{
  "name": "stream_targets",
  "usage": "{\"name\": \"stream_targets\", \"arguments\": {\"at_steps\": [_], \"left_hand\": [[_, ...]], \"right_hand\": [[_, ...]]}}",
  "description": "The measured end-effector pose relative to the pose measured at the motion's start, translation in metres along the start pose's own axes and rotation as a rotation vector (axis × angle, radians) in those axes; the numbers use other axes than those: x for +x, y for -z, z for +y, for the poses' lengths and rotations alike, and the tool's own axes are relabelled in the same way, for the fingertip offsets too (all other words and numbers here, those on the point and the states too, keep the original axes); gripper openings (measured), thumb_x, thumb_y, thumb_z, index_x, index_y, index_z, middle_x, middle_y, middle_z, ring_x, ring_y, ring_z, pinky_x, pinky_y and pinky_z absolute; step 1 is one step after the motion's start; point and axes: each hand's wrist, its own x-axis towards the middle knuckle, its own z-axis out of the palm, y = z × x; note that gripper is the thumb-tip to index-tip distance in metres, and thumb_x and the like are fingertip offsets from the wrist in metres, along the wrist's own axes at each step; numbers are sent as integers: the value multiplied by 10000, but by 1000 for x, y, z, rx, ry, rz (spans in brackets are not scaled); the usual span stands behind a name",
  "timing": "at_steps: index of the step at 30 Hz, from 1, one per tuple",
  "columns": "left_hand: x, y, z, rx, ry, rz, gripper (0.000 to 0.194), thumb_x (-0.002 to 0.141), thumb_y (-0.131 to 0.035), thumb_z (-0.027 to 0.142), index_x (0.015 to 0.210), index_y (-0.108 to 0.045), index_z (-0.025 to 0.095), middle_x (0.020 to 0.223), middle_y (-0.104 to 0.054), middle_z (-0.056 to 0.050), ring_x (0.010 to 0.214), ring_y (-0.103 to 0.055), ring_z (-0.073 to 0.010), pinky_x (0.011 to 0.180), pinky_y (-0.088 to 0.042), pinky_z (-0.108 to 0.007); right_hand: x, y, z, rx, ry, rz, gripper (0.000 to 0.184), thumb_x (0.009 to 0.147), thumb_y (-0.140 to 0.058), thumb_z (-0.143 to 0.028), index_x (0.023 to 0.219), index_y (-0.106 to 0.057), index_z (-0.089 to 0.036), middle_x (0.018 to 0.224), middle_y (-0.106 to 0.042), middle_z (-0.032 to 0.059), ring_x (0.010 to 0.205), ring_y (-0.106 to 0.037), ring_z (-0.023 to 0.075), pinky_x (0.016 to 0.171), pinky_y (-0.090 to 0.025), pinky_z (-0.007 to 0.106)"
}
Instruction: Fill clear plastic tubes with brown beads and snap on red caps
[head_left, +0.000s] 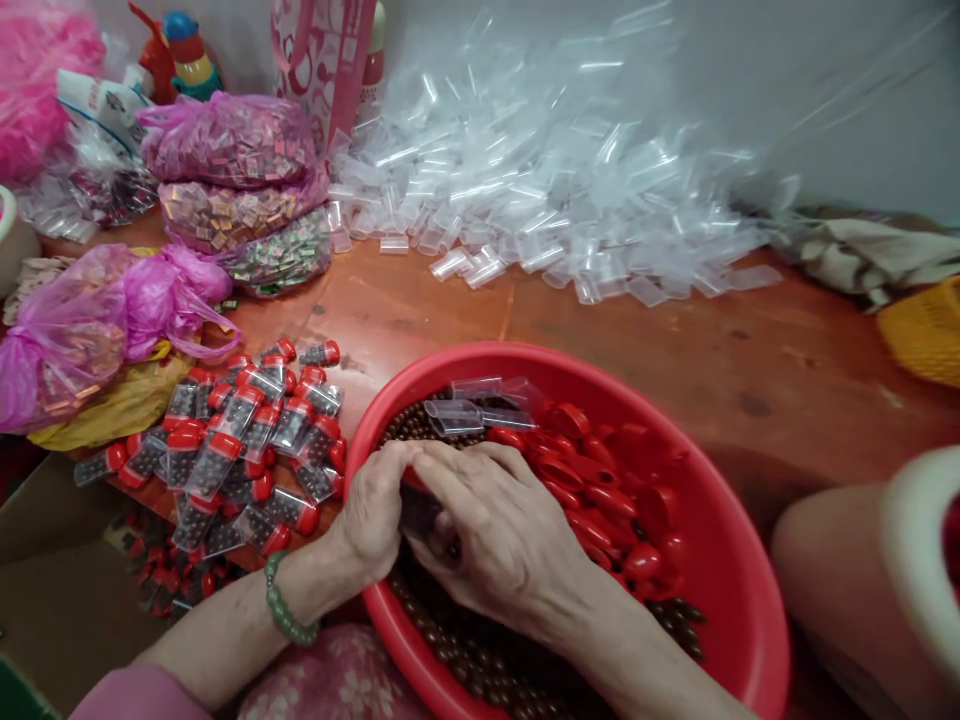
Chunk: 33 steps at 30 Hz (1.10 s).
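My left hand (379, 505) and my right hand (499, 530) meet over the left side of a red basin (750, 600). Between them is a small clear plastic tube (418, 515), dark inside and mostly covered by my fingers. My left hand is closed around its side; the fingers of my right hand press together over it. Brown beads (480, 660) fill the bottom of the basin below my hands. Red plastic caps (592, 490) are heaped at its right, and several clear tubes (457, 415) lie on the beads at the far side.
Bead-filled bottles with red caps (247, 430) are piled left of the basin, more in a cardboard box (52, 570) below. A large heap of clear tubes (540, 200) lies against the wall. Pink bags (232, 140) stand back left, a pale-rimmed container (915, 540) at right.
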Motion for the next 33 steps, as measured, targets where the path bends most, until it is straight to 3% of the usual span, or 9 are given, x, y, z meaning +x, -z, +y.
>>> {"name": "stream_targets", "arguments": {"at_steps": [3, 6, 8, 13, 17, 22, 25, 29, 33], "left_hand": [[1, -8, 7, -247, 170, -56, 325, 824, -514, 482, 736, -606, 183, 665, -614, 1, 642, -552, -148, 625, -439, -266], [3, -9, 10, -329, 341, -183, 624, 828, -383, 710, 585, -564, 165, 503, -528, -14, 463, -477, -117, 484, -378, -254], [4, -8, 11, -330, 381, -219, 703, 807, -338, 775, 507, -524, 167, 460, -493, -22, 431, -464, -109, 453, -358, -250], [6, -9, 14, -328, 360, -148, 569, 766, -532, 690, 540, -523, 168, 471, -518, -5, 430, -473, -102, 448, -368, -241], [7, -11, 15, -372, 357, -125, 491, 719, -621, 632, 592, -531, 167, 492, -529, 14, 446, -486, -99, 434, -365, -224], [3, -12, 12, -383, 281, 10, 379, 669, -688, 512, 629, -525, 172, 483, -501, 61, 409, -441, -68, 409, -364, -189], [2, -13, 11, -358, 262, 56, 334, 664, -669, 456, 606, -494, 177, 487, -484, 74, 416, -425, -59, 403, -363, -174], [1, -13, 10, -298, 229, 72, 295, 675, -649, 406, 592, -491, 172, 498, -488, 75, 431, -430, -50, 425, -366, -161], [2, -11, 10, -330, 286, -17, 346, 722, -639, 453, 582, -513, 163, 474, -508, 58, 407, -454, -61, 420, -371, -173]], "right_hand": [[1, 2, 4, 59, -46, -5, 594, 821, -541, -220, 1364, -336, -93, 1045, -678, 163, 909, -645, 271, 785, -506, 438], [-2, 1, 9, -21, -27, -1, 616, 823, -554, -287, 1344, -349, -31, 1132, -616, 238, 1052, -582, 328, 833, -492, 468], [-4, 1, 12, -71, -16, -38, 574, 818, -544, -313, 1286, -405, -11, 1122, -606, 255, 1061, -560, 340, 835, -485, 465], [3, 7, 15, -225, 27, -100, 438, 805, -519, -289, 1159, -511, -32, 1041, -638, 224, 861, -577, 306, 769, -453, 446], [8, 10, 14, -293, 42, -120, 422, 784, -507, -270, 1129, -540, -29, 1016, -636, 207, 815, -562, 281, 767, -429, 426], [11, 8, 15, -273, 112, -133, 241, 766, -505, -303, 883, -593, -112, 778, -595, 122, 702, -507, 254, 699, -416, 402], [12, 7, 16, -285, 163, -141, 187, 761, -497, -283, 830, -586, -134, 717, -559, 98, 669, -480, 247, 661, -410, 388], [9, 3, 15, -205, 152, -70, 204, 747, -479, -255, 889, -559, -132, 723, -549, 100, 675, -475, 244, 647, -424, 373], [4, 0, 14, -57, 43, -65, 355, 750, -476, -198, 1079, -511, -68, 769, -569, 101, 697, -502, 231, 621, -436, 334]]}}
